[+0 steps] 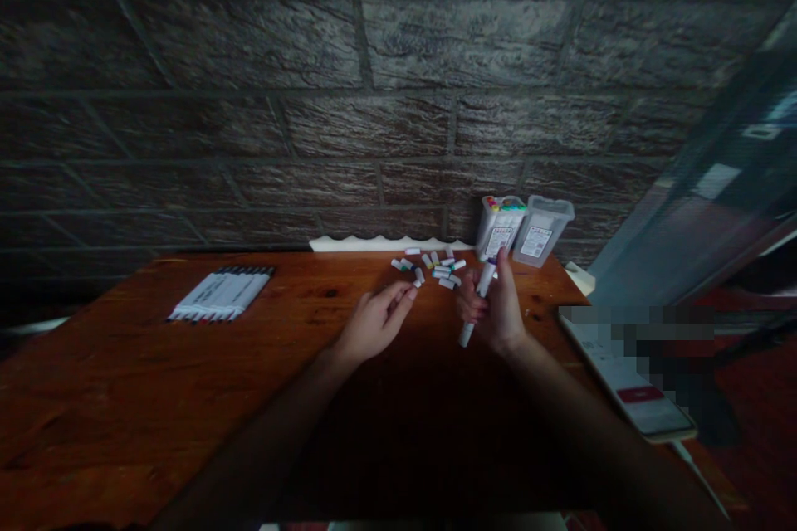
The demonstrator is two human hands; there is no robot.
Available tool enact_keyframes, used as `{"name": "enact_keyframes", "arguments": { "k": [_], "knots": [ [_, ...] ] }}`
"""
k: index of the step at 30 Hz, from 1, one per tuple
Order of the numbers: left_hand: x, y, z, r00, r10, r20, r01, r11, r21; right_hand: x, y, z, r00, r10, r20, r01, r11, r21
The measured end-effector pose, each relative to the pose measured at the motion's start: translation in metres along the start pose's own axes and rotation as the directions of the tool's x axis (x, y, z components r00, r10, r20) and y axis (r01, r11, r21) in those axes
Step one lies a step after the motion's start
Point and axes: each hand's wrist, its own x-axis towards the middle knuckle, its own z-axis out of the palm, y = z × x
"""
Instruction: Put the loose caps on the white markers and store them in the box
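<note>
My right hand [501,311] is wrapped round a white marker [484,280] with a purple band near its upper end. The marker is tilted, its lower end sticking out below the fingers, and my thumb points up beside it. My left hand [378,322] is closed in a pinch, with a small white marker cap [418,284] at its fingertips. Just beyond both hands lies a loose pile of white marker caps [442,269], some showing coloured ends.
Against the brick wall stand a clear plastic box of colourful markers [498,224] and a second clear box [541,234]. A flat pack of pens [221,294] lies at left on the wooden table [299,348]. At the right edge rests a phone [641,394] with a cable.
</note>
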Motion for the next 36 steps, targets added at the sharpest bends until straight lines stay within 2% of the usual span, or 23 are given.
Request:
{"name": "enact_keyframes", "arguments": {
  "k": [4, 11, 19, 23, 26, 28, 31, 33, 36],
  "knots": [
    [0.0, 0.001, 0.0, 1.0, 0.005, -0.015, -0.005, 1.0, -0.01, -0.001, 0.0, -0.001, 0.999, 0.031, -0.029, -0.03, 0.999, 0.016],
    [0.0, -0.001, 0.001, 1.0, 0.005, -0.008, -0.005, 1.0, 0.004, -0.005, -0.003, 0.004, 0.998, 0.055, 0.035, -0.059, 0.992, 0.107],
    [0.0, -0.002, 0.002, 1.0, 0.027, -0.011, -0.027, 1.0, -0.006, -0.003, 0.002, 0.004, 0.996, 0.087, 0.036, -0.09, 0.992, 0.094],
    [0.0, -0.003, 0.002, 1.0, 0.017, -0.01, -0.017, 1.0, -0.004, -0.001, 0.002, 0.001, 0.997, 0.043, 0.068, -0.05, 0.992, 0.116],
    [0.0, -0.002, 0.002, 1.0, 0.015, -0.014, -0.015, 1.0, -0.013, 0.002, 0.0, 0.002, 1.0, 0.003, 0.018, -0.006, 0.991, 0.136],
    [0.0, 0.0, 0.002, 1.0, 0.015, -0.007, -0.015, 1.0, -0.014, 0.003, 0.002, 0.003, 0.999, -0.035, -0.042, 0.039, 0.994, 0.101],
    [-0.001, 0.003, 0.002, 0.999, 0.03, 0.029, -0.029, 0.999, -0.015, 0.003, 0.006, 0.004, 0.981, -0.15, -0.123, 0.142, 0.987, -0.07],
    [-0.002, 0.004, 0.003, 0.997, 0.045, 0.061, -0.044, 0.999, -0.022, 0.002, 0.007, 0.003, 0.968, -0.207, -0.144, 0.181, 0.968, -0.176],
    [-0.005, 0.005, 0.006, 0.992, 0.071, 0.104, -0.068, 0.997, -0.031, 0.001, 0.007, -0.001, 0.966, -0.221, -0.133, 0.184, 0.951, -0.247]
  ]
}}
